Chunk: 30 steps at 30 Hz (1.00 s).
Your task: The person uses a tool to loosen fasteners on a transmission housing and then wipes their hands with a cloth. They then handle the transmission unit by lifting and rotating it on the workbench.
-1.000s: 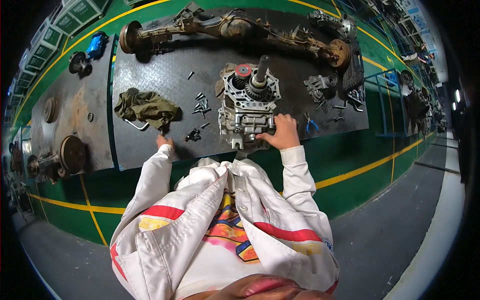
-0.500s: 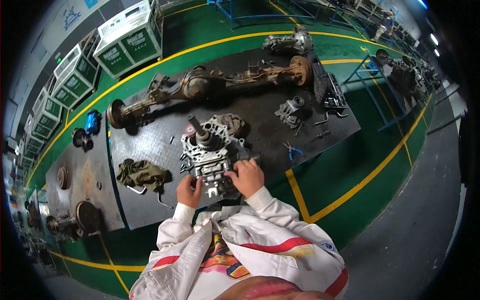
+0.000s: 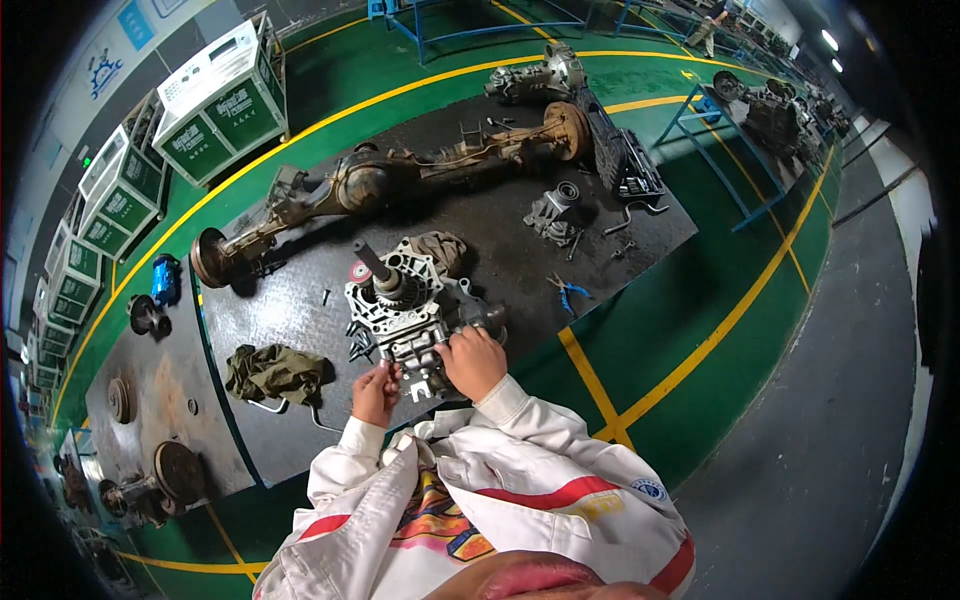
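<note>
A silver gearbox [image 3: 415,345] stands on the dark metal workbench [image 3: 285,320] close in front of me, a thick shaft [image 3: 370,262] with a gear rising from its far part. My right hand [image 3: 473,362] rests on the near right side of the gearbox, its fingers curled over the casing and partly hidden. Beside the near left edge, my left hand [image 3: 377,392] is closed in a pinch; whatever is between its fingertips is too small to name. Several loose bolts [image 3: 361,343] lie left of the gearbox.
A rusty axle [image 3: 365,187] stretches across the bench's far side. Blue-handled pliers [image 3: 570,291], a smaller metal housing [image 3: 555,215] and a socket tool case [image 3: 632,165] lie to the right. A crumpled olive cloth [image 3: 275,374] is at left, with brown drums [image 3: 178,473] beyond.
My left hand has drawn its fingers together into a pinch and turned slightly at the gearbox edge. My right hand stays on the casing. The whole view has shifted a little.
</note>
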Each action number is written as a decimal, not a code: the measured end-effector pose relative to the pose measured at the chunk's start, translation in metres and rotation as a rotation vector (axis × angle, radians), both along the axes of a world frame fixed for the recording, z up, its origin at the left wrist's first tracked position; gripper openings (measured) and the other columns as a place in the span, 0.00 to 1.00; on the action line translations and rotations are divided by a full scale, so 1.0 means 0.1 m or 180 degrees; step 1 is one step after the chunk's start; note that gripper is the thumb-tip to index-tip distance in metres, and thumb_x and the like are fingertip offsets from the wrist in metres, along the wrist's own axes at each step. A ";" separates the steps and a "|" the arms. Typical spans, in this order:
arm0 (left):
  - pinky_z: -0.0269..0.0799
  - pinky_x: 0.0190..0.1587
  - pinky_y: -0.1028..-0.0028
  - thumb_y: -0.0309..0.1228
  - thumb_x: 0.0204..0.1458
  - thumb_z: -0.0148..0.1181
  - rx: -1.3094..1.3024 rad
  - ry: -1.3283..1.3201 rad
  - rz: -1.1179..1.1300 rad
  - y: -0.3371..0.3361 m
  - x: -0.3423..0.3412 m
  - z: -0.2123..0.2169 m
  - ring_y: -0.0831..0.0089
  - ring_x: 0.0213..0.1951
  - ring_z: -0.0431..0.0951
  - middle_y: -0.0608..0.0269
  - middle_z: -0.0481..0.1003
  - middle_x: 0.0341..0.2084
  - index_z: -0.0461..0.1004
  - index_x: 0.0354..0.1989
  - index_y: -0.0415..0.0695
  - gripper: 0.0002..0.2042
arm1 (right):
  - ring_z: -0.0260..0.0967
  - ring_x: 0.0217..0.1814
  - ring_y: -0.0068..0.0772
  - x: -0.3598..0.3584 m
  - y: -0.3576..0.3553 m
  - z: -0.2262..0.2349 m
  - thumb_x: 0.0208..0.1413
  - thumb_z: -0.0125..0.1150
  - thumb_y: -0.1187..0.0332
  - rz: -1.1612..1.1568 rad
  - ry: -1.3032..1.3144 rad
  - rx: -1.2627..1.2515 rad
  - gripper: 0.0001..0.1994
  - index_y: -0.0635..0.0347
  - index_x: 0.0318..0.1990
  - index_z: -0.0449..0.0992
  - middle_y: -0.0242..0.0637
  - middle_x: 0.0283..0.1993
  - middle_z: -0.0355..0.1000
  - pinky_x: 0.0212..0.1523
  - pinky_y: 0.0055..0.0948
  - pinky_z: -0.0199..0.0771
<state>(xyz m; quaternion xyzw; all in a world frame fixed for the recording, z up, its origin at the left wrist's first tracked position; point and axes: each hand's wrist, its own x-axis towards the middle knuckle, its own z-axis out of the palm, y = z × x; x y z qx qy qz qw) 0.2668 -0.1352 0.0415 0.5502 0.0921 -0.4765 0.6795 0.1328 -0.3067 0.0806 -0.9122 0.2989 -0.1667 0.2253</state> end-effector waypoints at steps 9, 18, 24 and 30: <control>0.60 0.22 0.78 0.44 0.64 0.53 -0.0291 0.0592 -0.0631 -0.05 0.20 -0.08 0.80 0.22 0.68 0.72 0.71 0.23 0.74 0.35 0.44 0.16 | 0.73 0.32 0.56 0.14 0.16 0.04 0.64 0.52 0.57 -0.0672 0.0211 -0.0071 0.18 0.61 0.28 0.78 0.47 0.32 0.74 0.32 0.50 0.73; 0.59 0.23 0.81 0.39 0.60 0.61 -0.0233 0.0204 -0.0876 0.06 0.35 -0.05 0.84 0.21 0.67 0.72 0.74 0.24 0.78 0.32 0.42 0.13 | 0.71 0.30 0.56 0.24 0.37 -0.02 0.61 0.59 0.63 -0.0824 0.0107 -0.0419 0.13 0.64 0.29 0.79 0.46 0.30 0.70 0.30 0.47 0.70; 0.62 0.30 0.81 0.40 0.65 0.51 -0.0618 0.0692 -0.0937 0.12 0.36 -0.12 0.84 0.27 0.69 0.72 0.77 0.33 0.76 0.44 0.43 0.13 | 0.71 0.30 0.56 0.26 0.46 0.05 0.60 0.60 0.65 -0.0836 0.0015 -0.0300 0.12 0.65 0.29 0.78 0.47 0.30 0.71 0.30 0.47 0.69; 0.62 0.25 0.79 0.47 0.60 0.58 -0.0171 -0.0157 -0.1124 0.05 0.35 -0.13 0.81 0.24 0.71 0.71 0.76 0.26 0.77 0.33 0.44 0.17 | 0.72 0.15 0.32 0.27 0.34 0.16 0.68 0.48 0.58 -0.1231 -0.0146 0.1584 0.21 0.70 0.33 0.78 0.38 0.19 0.73 0.20 0.34 0.70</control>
